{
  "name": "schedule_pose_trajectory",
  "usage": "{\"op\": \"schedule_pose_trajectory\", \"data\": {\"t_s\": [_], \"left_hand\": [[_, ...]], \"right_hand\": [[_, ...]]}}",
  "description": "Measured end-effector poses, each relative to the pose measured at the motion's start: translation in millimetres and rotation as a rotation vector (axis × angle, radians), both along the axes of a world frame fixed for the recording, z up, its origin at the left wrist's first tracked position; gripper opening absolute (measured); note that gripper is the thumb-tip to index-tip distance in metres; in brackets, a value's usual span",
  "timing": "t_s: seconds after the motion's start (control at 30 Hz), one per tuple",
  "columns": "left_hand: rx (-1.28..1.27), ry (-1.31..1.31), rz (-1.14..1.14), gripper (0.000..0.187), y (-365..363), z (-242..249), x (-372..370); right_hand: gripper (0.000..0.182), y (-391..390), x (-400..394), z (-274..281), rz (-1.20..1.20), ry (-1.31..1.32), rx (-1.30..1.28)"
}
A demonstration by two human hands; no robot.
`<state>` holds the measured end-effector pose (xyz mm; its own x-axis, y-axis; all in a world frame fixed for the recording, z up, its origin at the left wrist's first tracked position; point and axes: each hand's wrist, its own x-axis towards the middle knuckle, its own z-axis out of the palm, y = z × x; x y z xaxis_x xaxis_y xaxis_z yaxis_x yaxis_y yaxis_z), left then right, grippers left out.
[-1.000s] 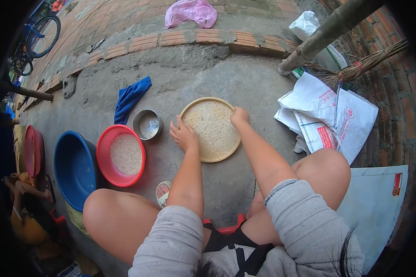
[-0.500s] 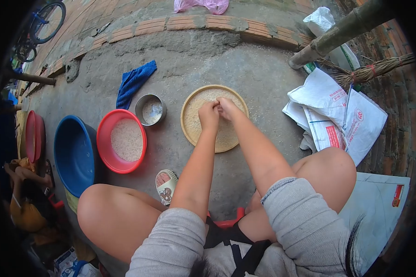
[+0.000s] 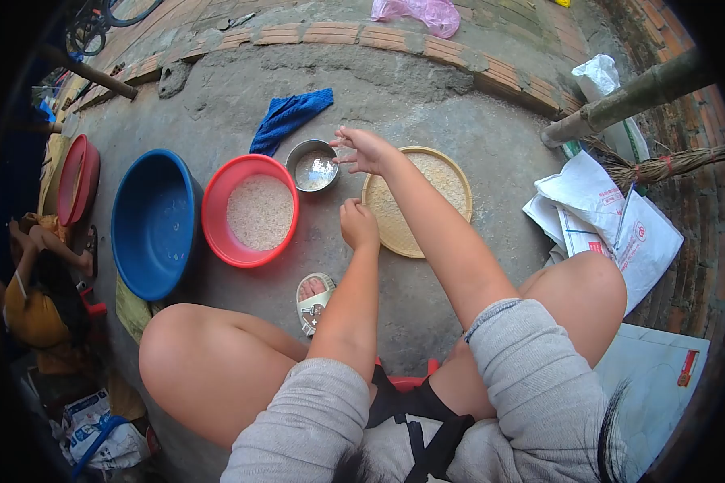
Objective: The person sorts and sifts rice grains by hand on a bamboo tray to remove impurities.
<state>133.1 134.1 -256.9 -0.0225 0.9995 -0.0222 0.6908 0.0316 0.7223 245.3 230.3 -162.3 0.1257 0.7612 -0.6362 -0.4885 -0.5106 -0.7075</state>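
Note:
A round woven tray [image 3: 433, 241] with pale grains lies on the concrete floor. My right hand [image 3: 366, 151] reaches across its left edge, fingers spread and holding nothing, beside a steel bowl [image 3: 312, 166] with some whitish contents. Closer to me, just left of the tray, my left hand [image 3: 358, 224] has its fingers curled; whatever they may hold is hidden. To the left, a red basin [image 3: 250, 211] holds whitish grains.
A blue basin [image 3: 155, 225] stands left of the red one, with a blue cloth [image 3: 290, 119] behind the steel bowl. White sacks [image 3: 612, 211] lie at the right near a bamboo pole [image 3: 632, 101]. Another person [image 3: 44, 302] sits at the far left.
The hands have parted and left the middle of the tray. My right hand has moved left to the steel bowl and opened; my left hand is nearer me. The view has shifted left.

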Motion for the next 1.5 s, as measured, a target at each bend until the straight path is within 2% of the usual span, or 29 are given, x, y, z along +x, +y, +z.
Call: {"op": "schedule_pose_trajectory", "data": {"t_s": [0.03, 0.07, 0.13, 0.23, 0.27, 0.3, 0.33, 0.4, 0.43, 0.47, 0.53, 0.57, 0.63, 0.7, 0.73, 0.8, 0.83, 0.9, 0.97, 1.07, 1.13, 1.17, 1.23, 1.27, 1.33, 1.37, 1.43, 1.47, 1.5], "left_hand": [[-0.002, 0.0, 0.007, 0.013, 0, 0, -2], [-0.017, -0.042, 0.089, 0.014, 2, 1, 1], [-0.031, -0.088, 0.174, 0.014, 7, 3, 6], [-0.123, -0.153, 0.221, 0.016, 14, -10, 10], [-0.197, -0.282, 0.212, 0.017, 15, -29, 12], [-0.272, -0.411, 0.201, 0.019, 14, -39, 13], [-0.273, -0.413, 0.199, 0.019, 12, -28, 13], [-0.604, -0.763, 0.281, 0.022, 8, -9, 14], [-0.609, -0.765, 0.278, 0.022, 7, -11, 14], [-0.654, -0.836, 0.298, 0.023, 8, -13, 15], [-0.711, -0.909, 0.31, 0.024, 7, -14, 18], [-0.775, -0.927, 0.299, 0.025, 7, -12, 19], [-0.846, -0.942, 0.277, 0.027, 10, -14, 24], [-0.987, -1.096, 0.22, 0.027, 10, -21, 30], [-0.966, -1.143, 0.219, 0.029, 9, -18, 34], [-0.92, -1.232, 0.247, 0.03, 13, -19, 42], [-0.867, -1.321, 0.283, 0.031, 17, -23, 45], [-0.895, -1.347, 0.278, 0.032, 22, -27, 46], [-0.87, -1.293, 0.391, 0.033, 25, -28, 47], [-0.811, -1.223, 0.414, 0.035, 21, -20, 41], [-0.771, -1.184, 0.439, 0.035, 21, -19, 38], [-0.78, -1.187, 0.433, 0.035, 20, -19, 37], [-0.79, -1.186, 0.426, 0.036, 19, -21, 37], [-0.798, -1.172, 0.405, 0.036, 19, -22, 38], [-0.805, -1.157, 0.38, 0.035, 21, -32, 43], [-0.869, -1.201, 0.332, 0.033, 24, -41, 44], [-0.934, -1.246, 0.285, 0.031, 26, -37, 48], [-0.893, -1.283, 0.339, 0.028, 26, -28, 50], [-0.852, -1.317, 0.392, 0.025, 27, -27, 52]], "right_hand": [[0.043, 1, -6, 9, 0.127, -0.169, -0.08], [0.043, -1, -8, 0, 0.02, -0.442, -0.012], [0.043, -25, 12, -46, -0.043, -1.194, -0.116], [0.041, -97, 31, -75, 0.079, -1.429, -0.257], [0.039, -121, 33, -82, 0.168, -1.487, -0.351], [0.036, -144, 29, -82, 0.203, -1.611, -0.265], [0.033, -160, 27, -84, 0.237, -1.733, -0.177], [0.03, -170, 26, -100, 0.32, -1.7, -0.06], [0.027, -174, 27, -107, 0.404, -1.66, 0.058], [0.027, -175, 29, -115, 0.404, -1.664, 0.05], [0.017, -173, 27, -118, 0.216, -1.518, 0.045], [0.017, -168, 26, -117, 0.213, -1.525, 0.033], [0.01, -150, 17, -104, -0.165, -1.374, 0.119], [0.009, -135, 4, -79, -0.033, -1.129, 0.279], [0.009, -130, -1, -71, -0.039, -1.131, 0.273], [0.013, -125, -4, -63, 0.155, -1.207, 0.323], [0.013, -127, 1, -62, 0.15, -1.209, 0.317], [0.016, -134, 17, -63, -0.035, -1.476, 0.289], [0.02, -146, 30, -68, 0.027, -1.511, 0.246], [0.022, -165, 28, -80, 0.175, -1.579, 0.326], [0.026, -174, 22, -92, 0.496, -1.586, 0.487], [0.026, -173, 23, -98, 0.494, -1.584, 0.488], [0.021, -171, 26, -103, 0.453, -1.381, 0.211], [0.021, -167, 27, -105, 0.449, -1.378, 0.209], [0.013, -149, 27, -94, 0.085, -1.294, 0.18], [0.013, -139, 26, -87, 0.084, -1.295, 0.181], [0.009, -120, 23, -70, 0.21, -0.907, 0.244], [0.009, -113, 21, -65, 0.21, -0.907, 0.242], [0.009, -107, 22, -65, 0.141, -1.033, 0.273]]}}
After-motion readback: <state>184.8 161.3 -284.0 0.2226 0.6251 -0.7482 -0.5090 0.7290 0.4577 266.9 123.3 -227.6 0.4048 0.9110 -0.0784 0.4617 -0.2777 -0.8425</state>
